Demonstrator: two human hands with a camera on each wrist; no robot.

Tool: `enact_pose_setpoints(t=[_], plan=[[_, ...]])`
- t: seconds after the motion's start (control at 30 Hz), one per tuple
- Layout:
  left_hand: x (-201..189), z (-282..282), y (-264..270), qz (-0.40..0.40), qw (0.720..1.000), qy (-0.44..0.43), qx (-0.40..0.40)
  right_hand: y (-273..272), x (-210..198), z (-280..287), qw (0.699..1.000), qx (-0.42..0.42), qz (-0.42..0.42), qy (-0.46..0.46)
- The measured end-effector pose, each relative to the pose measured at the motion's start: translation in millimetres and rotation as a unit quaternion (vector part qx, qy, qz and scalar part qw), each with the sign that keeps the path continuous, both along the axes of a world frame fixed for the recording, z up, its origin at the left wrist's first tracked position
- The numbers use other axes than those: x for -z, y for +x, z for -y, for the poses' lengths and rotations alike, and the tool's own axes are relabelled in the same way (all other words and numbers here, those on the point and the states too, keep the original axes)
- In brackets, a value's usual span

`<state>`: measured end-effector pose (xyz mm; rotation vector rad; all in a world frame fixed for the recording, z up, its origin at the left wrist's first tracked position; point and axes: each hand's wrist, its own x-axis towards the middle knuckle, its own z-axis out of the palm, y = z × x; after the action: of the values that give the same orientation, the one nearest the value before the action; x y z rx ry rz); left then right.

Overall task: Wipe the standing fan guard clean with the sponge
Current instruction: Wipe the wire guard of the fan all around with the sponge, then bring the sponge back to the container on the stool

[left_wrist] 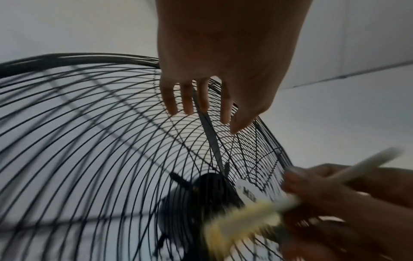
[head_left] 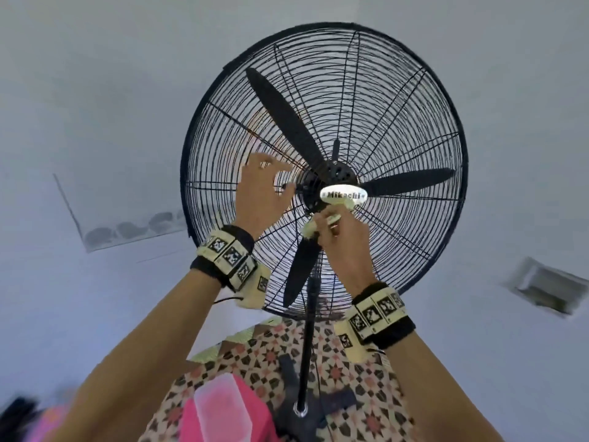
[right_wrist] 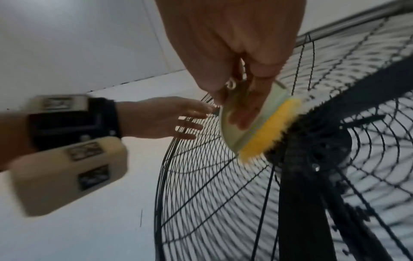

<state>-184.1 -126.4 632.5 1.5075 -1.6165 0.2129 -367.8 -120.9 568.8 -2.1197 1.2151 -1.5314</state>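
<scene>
While right hand (head_left: 342,247) grips sponge (right_wrist: 261,130) at frame centre: guard (head_left: 414,100) unwiped upward; left hand (head_left: 259,193) splayed, empty.

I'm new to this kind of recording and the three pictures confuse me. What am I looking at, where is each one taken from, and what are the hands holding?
There is no machine here: a person wears three cameras. The head view looks up at a black standing fan from below. Each wrist band carries a camera looking along that hand.

The right hand grips a scrubber with a pale back and a yellow underside, pressed against the fan guard near the white name badge at its centre. The left hand holds nothing; its fingers are spread, and they seem to rest on the guard's wires.

Below the fan are a patterned floor and a pink container.
</scene>
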Motion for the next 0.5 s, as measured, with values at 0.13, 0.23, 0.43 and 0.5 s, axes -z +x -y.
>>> enact_pose_setpoints(t=[0.13, 0.23, 0.43, 0.5], plan=[[79, -50, 24, -0.100, 0.981, 0.153, 0.064, 23, 27, -35, 0.997, -0.047, 0.065, 0.010], [124, -84, 40, -0.372, 0.873, 0.281, 0.143, 42, 60, -64, 0.987, -0.120, 0.064, 0.090], [215, -119, 86, -0.573, 0.776, 0.246, 0.093, 69, 144, -89, 0.948, -0.226, 0.036, 0.223], [244, -131, 98, -0.570, 0.781, 0.249, 0.057, 79, 180, -90, 0.938, -0.209, 0.063, 0.271]])
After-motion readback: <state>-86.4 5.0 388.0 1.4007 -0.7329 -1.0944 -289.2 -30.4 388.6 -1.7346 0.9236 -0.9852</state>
